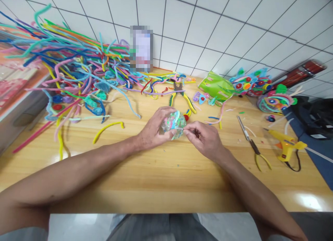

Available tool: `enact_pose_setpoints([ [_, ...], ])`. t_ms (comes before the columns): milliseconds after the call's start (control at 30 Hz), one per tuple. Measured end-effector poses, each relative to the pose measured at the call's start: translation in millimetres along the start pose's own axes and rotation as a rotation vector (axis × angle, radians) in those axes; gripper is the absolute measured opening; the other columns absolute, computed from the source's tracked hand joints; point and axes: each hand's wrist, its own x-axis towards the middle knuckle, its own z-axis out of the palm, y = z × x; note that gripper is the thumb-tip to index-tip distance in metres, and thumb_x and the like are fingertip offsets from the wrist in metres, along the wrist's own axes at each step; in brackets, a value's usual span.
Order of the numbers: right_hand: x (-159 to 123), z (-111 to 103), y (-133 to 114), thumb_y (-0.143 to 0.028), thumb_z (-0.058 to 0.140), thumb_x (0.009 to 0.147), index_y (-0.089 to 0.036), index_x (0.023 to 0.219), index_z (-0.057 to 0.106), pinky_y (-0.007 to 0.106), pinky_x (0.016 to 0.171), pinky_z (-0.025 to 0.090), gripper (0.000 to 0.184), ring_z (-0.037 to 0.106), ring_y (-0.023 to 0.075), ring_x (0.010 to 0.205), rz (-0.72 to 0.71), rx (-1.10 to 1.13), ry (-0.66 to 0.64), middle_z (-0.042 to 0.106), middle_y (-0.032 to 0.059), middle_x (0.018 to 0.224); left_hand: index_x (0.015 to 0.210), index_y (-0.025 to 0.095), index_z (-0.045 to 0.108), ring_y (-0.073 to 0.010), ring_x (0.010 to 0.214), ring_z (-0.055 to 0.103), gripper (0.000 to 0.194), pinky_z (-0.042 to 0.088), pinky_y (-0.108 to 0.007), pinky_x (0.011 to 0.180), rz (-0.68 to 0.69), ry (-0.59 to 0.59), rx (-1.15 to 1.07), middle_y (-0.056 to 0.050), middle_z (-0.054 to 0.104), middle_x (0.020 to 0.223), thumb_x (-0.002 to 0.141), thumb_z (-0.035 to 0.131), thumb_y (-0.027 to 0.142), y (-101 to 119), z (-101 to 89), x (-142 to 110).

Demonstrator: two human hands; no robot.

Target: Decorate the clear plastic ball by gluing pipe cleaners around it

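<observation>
My left hand (153,128) is curled around a small shiny bundle (174,123) of pastel, iridescent craft material, held just above the wooden table (156,178). My right hand (204,137) meets it from the right, thumb and fingers pinched on the bundle's lower right edge. Something small and dark shows inside the right fingers; I cannot make out what it is. Both forearms reach in from the near edge.
A big tangle of coloured pipe cleaners (73,64) fills the back left. Yellow-handled pliers (179,93) lie behind the hands. Long-nose pliers (253,144) and a yellow glue gun (284,144) lie to the right. Finished colourful figures (260,86) and a green packet (217,86) sit at the back right.
</observation>
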Motion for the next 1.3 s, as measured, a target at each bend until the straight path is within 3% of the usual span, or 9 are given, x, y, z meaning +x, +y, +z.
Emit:
enact_pose_setpoints([
  [367,-2.4,-1.0,-4.7,-0.022,0.065,0.101,-0.024,0.103,0.071,0.026,0.061,0.053,0.007,0.066,0.0133,0.061,0.097,0.055,0.001,0.076,-0.0015,0.077,0.149,0.026,0.052,-0.0307,0.139,0.060,0.054,0.052,-0.051,0.118,-0.060,0.016,-0.039,-0.014,0.062,0.144,0.100,0.069,0.039,3.3,0.6,0.9],
  [500,-1.1,-5.5,-7.2,-0.027,0.065,0.103,-0.027,0.114,0.075,0.032,0.074,0.057,0.016,0.071,0.0180,0.076,0.175,0.128,0.059,0.077,0.0011,0.084,0.150,0.026,0.052,-0.0306,0.139,0.060,0.056,0.052,-0.051,0.119,-0.083,0.009,-0.043,-0.015,0.062,0.144,0.098,0.069,0.038,3.1,0.3,0.0],
  [633,1.2,-6.4,-6.0,-0.028,0.068,0.100,-0.026,0.101,0.073,0.034,0.080,0.058,0.006,0.074,0.0185,0.082,0.310,0.309,0.117,0.080,0.0018,0.088,0.150,0.025,0.052,-0.0320,0.141,0.059,0.055,0.051,-0.052,0.119,-0.085,0.005,-0.027,-0.016,0.061,0.147,0.098,0.068,0.037,3.3,-0.4,-0.2],
  [833,1.1,-3.4,-2.8,-0.026,0.067,0.091,-0.024,0.087,0.063,0.030,0.071,0.054,0.006,0.069,0.0159,0.070,0.478,0.535,0.124,0.072,-0.0030,0.074,0.150,0.025,0.052,-0.0306,0.141,0.060,0.054,0.052,-0.051,0.120,-0.052,0.000,0.027,-0.015,0.063,0.145,0.100,0.069,0.037,4.5,-3.6,1.0],
  [1033,4.0,-6.3,-5.2,-0.029,0.065,0.089,-0.025,0.078,0.057,0.027,0.059,0.044,0.014,0.057,0.0137,0.058,0.508,0.532,0.148,0.064,-0.0048,0.062,0.151,0.025,0.051,-0.0313,0.142,0.060,0.055,0.052,-0.052,0.121,-0.069,-0.030,0.052,-0.014,0.063,0.146,0.100,0.069,0.036,8.6,-7.2,2.3],
  [1300,1.8,-6.5,-6.1,-0.040,0.066,0.094,-0.025,0.077,0.057,0.027,0.058,0.043,0.024,0.054,0.0136,0.058,0.479,0.479,0.177,0.060,-0.0045,0.063,0.150,0.025,0.053,-0.0320,0.142,0.060,0.055,0.052,-0.052,0.121,-0.092,-0.018,0.041,-0.014,0.063,0.146,0.100,0.069,0.040,8.1,-6.0,1.7],
])
